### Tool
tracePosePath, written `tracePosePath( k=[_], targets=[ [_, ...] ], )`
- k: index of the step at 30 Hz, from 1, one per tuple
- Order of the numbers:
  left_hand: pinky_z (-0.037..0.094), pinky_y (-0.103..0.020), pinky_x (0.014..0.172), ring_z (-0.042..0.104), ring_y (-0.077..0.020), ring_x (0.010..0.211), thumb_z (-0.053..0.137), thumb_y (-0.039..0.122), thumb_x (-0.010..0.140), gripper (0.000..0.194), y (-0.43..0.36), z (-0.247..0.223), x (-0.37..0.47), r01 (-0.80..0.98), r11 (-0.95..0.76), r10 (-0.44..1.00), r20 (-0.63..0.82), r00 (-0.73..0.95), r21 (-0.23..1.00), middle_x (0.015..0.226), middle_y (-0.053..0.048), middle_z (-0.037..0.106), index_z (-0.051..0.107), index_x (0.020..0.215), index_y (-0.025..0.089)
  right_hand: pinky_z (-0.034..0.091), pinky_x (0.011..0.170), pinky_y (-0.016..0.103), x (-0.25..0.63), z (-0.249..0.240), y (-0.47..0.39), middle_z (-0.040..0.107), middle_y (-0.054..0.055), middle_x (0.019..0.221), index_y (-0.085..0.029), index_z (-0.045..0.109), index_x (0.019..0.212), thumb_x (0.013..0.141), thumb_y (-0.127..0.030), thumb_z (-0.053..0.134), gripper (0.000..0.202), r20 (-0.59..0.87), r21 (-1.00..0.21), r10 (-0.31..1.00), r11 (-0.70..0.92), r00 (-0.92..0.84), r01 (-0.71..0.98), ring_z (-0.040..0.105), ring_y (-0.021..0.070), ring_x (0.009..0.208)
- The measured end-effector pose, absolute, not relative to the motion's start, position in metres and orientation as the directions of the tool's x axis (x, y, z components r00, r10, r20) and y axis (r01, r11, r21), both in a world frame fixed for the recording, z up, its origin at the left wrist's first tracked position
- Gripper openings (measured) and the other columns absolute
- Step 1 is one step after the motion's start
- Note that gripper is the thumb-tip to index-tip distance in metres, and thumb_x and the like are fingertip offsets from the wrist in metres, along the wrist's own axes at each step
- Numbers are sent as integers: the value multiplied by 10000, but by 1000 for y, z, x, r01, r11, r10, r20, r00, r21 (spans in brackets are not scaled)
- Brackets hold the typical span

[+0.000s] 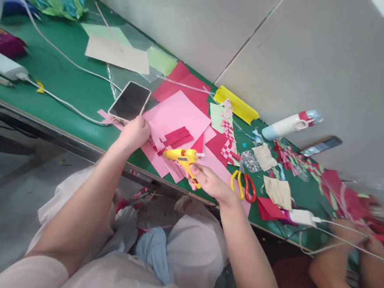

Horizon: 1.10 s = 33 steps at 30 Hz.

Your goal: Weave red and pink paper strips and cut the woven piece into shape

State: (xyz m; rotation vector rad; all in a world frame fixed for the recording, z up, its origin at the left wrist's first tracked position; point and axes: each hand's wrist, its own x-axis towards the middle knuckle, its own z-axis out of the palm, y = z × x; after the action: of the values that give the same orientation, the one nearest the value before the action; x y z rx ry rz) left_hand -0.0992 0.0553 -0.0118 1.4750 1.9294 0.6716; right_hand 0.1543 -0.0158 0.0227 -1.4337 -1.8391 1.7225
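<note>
Grips the yellow glue gun (180,155) with the right hand (205,178), closed around its handle, over pink strips (173,171) near the worktop's (71,37) front edge. Appears to be at a gluing step; likely calls next for steadying one strip below the nozzle. Shows a pale glue stick (201,154) protruding rearward. Extends the left hand (135,133) to the phone's (131,101) near corner (cannot tell opening or hold).

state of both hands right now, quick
Left hand: partly curled by the smartphone; whether it holds anything cannot be told.
Right hand: closed, holding the yellow hot glue gun.

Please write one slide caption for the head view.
Right hand holds a yellow glue gun near pink paper; left hand beside a phone.
</note>
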Motion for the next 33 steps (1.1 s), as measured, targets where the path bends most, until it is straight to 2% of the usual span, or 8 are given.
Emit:
tracePosePath(
  k=[6, 14, 24, 33],
  targets=[
    [492, -434, 878, 640, -316, 1008, 316, 292, 881, 298, 55, -10, -98, 679, 264, 964, -163, -210, 685, 1020, -180, 688, 570, 948, 153, 382, 581, 249, 153, 25, -14, 483, -32, 611, -181, 498, 803, 918, -612, 390, 459, -410, -868, 776, -171, -479, 466, 482, 101, 549],
    [495, -416, 871, 645, -301, 998, 362, 297, 866, 249, 57, -16, -100, 650, 249, 967, -152, -203, 718, 1001, -163, 692, 571, 913, 171, 384, 588, 252, 151, 27, -14, 480, -36, 599, -183, 489, 810, 923, -610, 377, 455, -416, -864, 764, -163, -493, 476, 476, 103, 552],
    [488, -447, 899, 631, -320, 1045, 338, 282, 875, 276, 59, -23, -101, 655, 201, 976, -94, -195, 728, 975, -165, 695, 581, 914, 158, 389, 589, 255, 147, 32, -14, 464, -38, 608, -193, 463, 791, 925, -599, 386, 435, -407, -864, 762, -143, -503, 482, 470, 109, 554],
    [489, -446, 898, 621, -324, 1067, 335, 279, 877, 289, 57, -18, -99, 668, 239, 968, -120, -219, 705, 1000, -160, 697, 589, 950, 160, 389, 588, 253, 147, 34, -14, 448, -42, 611, -195, 452, 771, 922, -593, 399, 430, -412, -858, 759, -136, -504, 496, 459, 105, 555]
  ],
)
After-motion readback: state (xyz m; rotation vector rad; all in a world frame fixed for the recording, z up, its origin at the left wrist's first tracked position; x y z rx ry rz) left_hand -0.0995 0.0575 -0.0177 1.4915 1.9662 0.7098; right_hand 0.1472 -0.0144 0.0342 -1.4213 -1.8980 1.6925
